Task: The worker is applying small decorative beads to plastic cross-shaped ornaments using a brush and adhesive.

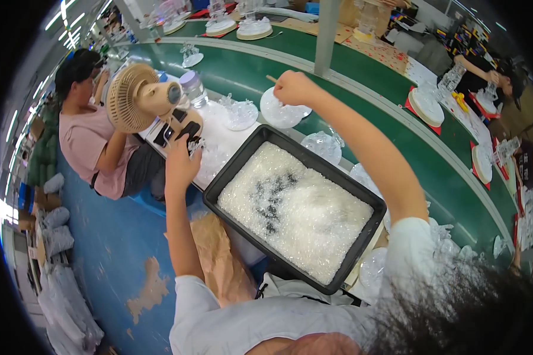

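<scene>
Head view. Shows the right hand (pixel 293 89) curled into a fist around a thin stick (pixel 271 78), with just the tip poking out on the far side. Hangs right over a round clear plate (pixel 281 113) at the near edge of the green belt (pixel 361 100). Cannot tell if fist and plate touch.

Shows the left hand (pixel 180 163) lower down, fingers bunched close at a small clear piece (pixel 195 145) on the white sheet (pixel 222 139). Too small and shiny to tell if pinched or only touched.

Between the two arms: a big black tray (pixel 246 151), full of tiny clear bits, with dark patches in the middle where the bottom peeks through. Hangs partly off the near edge of the bench, above a brown paper bag (pixel 219 254). More clear plates just beside the tray.

Past the left hand: a beige fan (pixel 139 97), a clear bottle with a purple lid (pixel 192 89), and a co-worker in a pink shirt (pixel 86 142).

Could go wrong: a bump from an elbow or sleeve could tip the tray and spill the bits onto the blue floor (pixel 118 248). Could also poke too hard with the stick and push the light plate onto the belt. Could lose the small piece among all the other shiny things if dropped.
</scene>
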Motion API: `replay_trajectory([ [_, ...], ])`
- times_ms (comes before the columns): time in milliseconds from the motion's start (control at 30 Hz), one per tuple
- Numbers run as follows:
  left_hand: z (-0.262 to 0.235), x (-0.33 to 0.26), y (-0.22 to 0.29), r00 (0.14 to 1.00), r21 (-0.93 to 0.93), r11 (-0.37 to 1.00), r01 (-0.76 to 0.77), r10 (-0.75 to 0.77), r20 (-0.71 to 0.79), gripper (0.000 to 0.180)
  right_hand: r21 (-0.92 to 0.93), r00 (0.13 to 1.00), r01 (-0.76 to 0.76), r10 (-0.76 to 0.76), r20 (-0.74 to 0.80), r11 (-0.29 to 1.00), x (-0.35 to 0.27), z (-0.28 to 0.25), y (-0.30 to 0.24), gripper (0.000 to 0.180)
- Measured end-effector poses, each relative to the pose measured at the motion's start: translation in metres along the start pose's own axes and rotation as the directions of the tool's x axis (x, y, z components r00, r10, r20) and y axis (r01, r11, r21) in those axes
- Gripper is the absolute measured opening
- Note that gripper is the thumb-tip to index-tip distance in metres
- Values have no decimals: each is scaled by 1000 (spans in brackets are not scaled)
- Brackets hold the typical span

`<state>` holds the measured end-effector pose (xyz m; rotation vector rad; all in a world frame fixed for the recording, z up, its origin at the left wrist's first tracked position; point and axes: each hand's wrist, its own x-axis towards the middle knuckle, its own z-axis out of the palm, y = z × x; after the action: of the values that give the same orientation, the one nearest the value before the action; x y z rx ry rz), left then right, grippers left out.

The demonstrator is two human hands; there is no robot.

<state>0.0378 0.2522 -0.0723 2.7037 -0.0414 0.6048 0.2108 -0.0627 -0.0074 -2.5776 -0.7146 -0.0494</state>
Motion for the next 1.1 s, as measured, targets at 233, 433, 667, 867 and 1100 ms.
replay_trajectory([
  [233,6,-65,66,992,275,959,65,-32,-123,57,-18,975,-152,153,163,988,4,9,-41,20],
  [433,10,-67,58,991,191,977,94,-75,-107,58,-52,985,-131,136,105,990,12,3,-45,18],
  [667,18,-81,61,975,148,985,87,-53,-216,56,80,985,-145,136,108,986,33,19,-18,18],
  [867,16,-96,59,968,41,985,169,-158,-197,46,131,942,-271,235,240,954,30,46,-16,16],
  [1100,18,-95,45,985,-38,992,124,-128,-114,38,168,909,-378,332,251,910,19,55,-10,16],
])
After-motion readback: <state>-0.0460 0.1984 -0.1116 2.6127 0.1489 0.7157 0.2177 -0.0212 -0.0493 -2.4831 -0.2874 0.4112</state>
